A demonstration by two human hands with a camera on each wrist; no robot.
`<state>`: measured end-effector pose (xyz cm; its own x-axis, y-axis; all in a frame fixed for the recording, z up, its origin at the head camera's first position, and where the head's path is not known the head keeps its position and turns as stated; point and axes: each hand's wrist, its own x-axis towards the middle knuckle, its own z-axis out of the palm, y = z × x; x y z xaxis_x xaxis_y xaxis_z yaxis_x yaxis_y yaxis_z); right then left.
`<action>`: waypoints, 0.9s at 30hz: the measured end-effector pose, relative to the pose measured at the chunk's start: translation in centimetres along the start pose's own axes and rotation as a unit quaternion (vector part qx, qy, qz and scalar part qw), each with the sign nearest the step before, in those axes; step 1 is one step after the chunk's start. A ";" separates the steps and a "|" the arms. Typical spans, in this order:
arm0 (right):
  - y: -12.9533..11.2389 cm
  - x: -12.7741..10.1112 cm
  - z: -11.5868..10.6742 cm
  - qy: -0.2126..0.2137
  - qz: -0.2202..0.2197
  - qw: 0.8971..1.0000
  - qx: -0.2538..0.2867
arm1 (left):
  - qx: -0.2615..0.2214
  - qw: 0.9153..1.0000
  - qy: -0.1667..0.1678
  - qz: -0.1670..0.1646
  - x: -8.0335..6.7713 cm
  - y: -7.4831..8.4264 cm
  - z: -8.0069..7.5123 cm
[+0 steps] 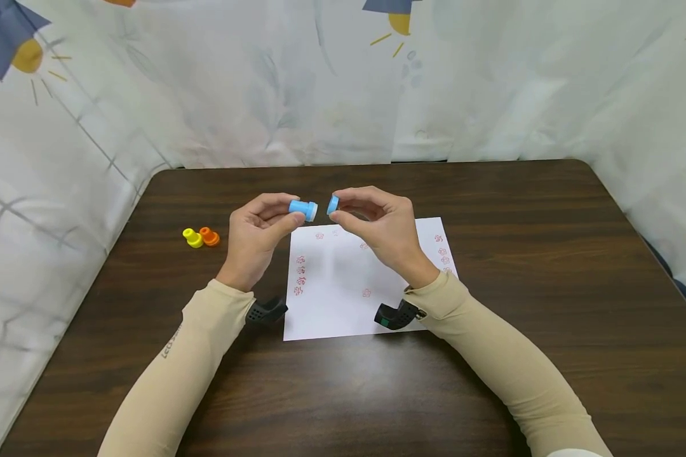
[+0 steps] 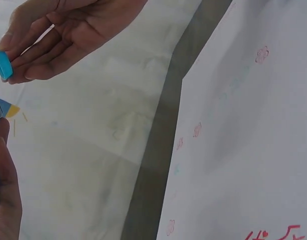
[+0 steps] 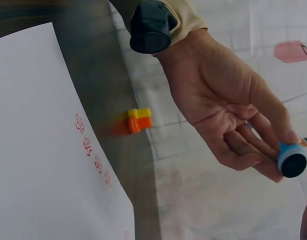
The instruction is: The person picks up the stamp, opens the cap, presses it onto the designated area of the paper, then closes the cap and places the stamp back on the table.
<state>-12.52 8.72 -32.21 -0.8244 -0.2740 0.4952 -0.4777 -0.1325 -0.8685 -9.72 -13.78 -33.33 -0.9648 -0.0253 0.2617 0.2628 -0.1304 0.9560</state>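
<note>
The stamp (image 1: 303,209) and its cap (image 1: 333,204) are blue. The white paper (image 1: 343,298) carries red flower prints; the table (image 1: 549,266) is dark brown. Two more stamps are yellow (image 1: 192,238) and orange (image 1: 209,236).

free: bare table (image 1: 549,254) right | obstacles: yellow stamp (image 1: 192,238), orange stamp (image 1: 209,237) left

Both forearms in beige sleeves, reaching forward and angled inward, hands raised and nearly meeting. Left hand (image 1: 257,231) palm turned inward, fingers curled, thumb and fingertips pinching. Right hand (image 1: 380,225) likewise curled, pinching between thumb and forefinger. Dark camera mounts strapped under both wrists.
</note>
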 end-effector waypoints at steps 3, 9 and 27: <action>-0.1 0.1 -0.2 0.007 -0.008 1.000 0.006 | 0.031 0.999 -0.005 -0.006 0.1 0.1 -0.3; -0.4 0.2 -0.6 0.008 -0.009 1.000 0.007 | 0.100 0.995 -0.017 -0.020 0.0 0.2 -0.9; 0.3 -0.2 -2.5 0.003 0.021 0.999 -0.035 | 0.233 0.969 -0.052 -0.064 -1.3 0.5 -3.2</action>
<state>-13.26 11.14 -32.55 -0.8456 -0.2730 0.4588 -0.4624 -0.0548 -0.8850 -8.37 -17.00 -33.57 -0.9898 0.0651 0.1266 0.1412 0.3367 0.9309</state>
